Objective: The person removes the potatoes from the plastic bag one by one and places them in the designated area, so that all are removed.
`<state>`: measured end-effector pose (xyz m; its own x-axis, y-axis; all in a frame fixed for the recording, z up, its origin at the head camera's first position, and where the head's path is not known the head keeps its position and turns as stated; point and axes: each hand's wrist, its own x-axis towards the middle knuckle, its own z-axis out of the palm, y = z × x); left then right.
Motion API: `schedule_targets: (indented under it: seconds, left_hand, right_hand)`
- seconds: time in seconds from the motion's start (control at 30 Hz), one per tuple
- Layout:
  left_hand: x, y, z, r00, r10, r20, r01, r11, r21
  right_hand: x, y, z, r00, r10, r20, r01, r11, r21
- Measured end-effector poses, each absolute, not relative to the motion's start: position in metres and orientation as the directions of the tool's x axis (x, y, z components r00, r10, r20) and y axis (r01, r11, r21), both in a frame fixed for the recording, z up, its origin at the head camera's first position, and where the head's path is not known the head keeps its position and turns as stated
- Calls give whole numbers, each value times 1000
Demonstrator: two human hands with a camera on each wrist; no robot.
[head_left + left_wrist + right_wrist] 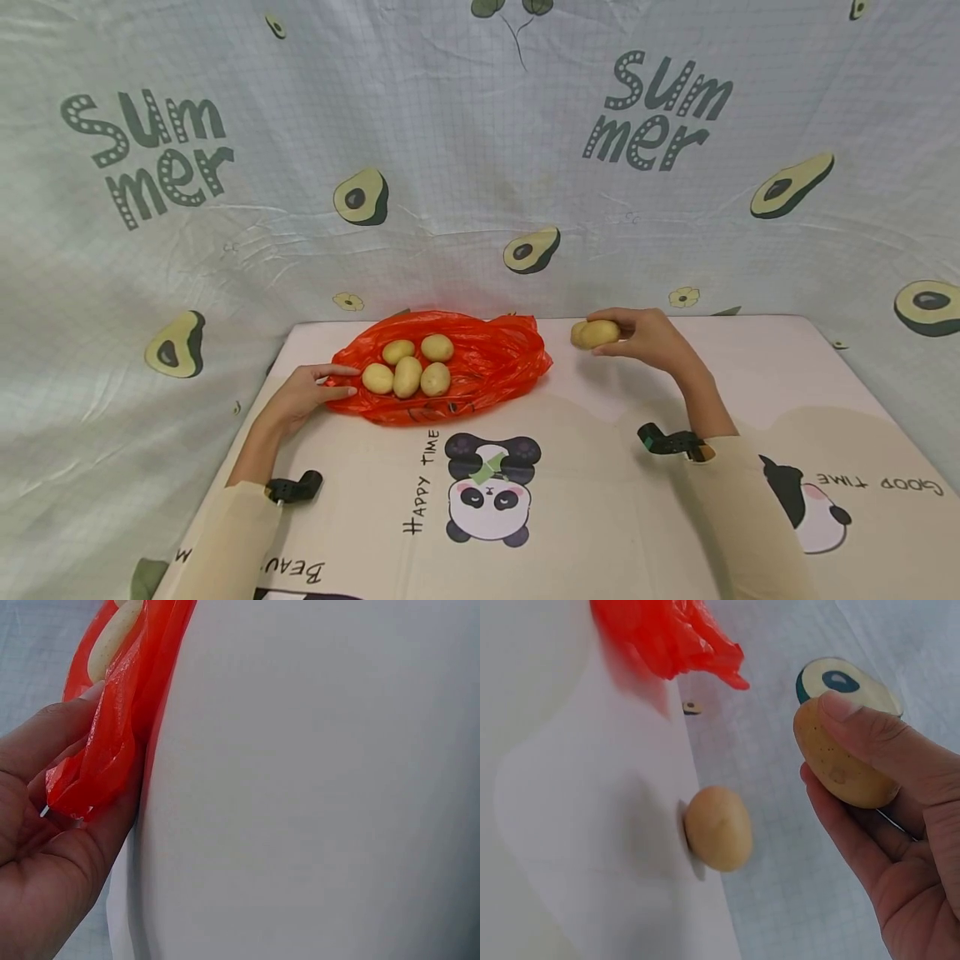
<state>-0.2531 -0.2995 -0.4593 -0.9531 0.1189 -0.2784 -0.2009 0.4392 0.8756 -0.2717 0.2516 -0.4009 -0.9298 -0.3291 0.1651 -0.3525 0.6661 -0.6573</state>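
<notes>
On the counter (600, 492) lies the bag (495, 367); the left hand (300, 392) pinches its left end between fingers, and a tug could roll its five potatoes (407, 377). Right of the bag, the right hand (647, 335) has fingers clamped round one potato (836, 761) (smooth-skinned); slipping, it might knock the loose potato (720, 829) there.

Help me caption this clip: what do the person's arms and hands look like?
The left sleeve and right sleeve are plain, long and beige. The left camera and right camera are black and angular. The left hand and right hand are ungloved.
</notes>
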Motion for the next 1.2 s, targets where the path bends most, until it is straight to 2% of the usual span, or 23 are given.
schedule_targets:
  seconds: [0.67, 0.97, 1.2]
  left_hand:
    - [-253, -297, -458, -952, 123, -279, -199, 444, 874]
    - [-251, -303, -455, -956, 122, -267, -187, 450, 874]
    - [-251, -300, -455, -953, 121, -276, -194, 457, 868]
  right_hand:
    - [-276, 272, -413, -956, -225, 190, -294, 705, -646]
    - [-283, 281, -415, -955, -238, 177, -294, 682, -670]
    - [-288, 296, -415, -943, -252, 216, -331, 729, -599]
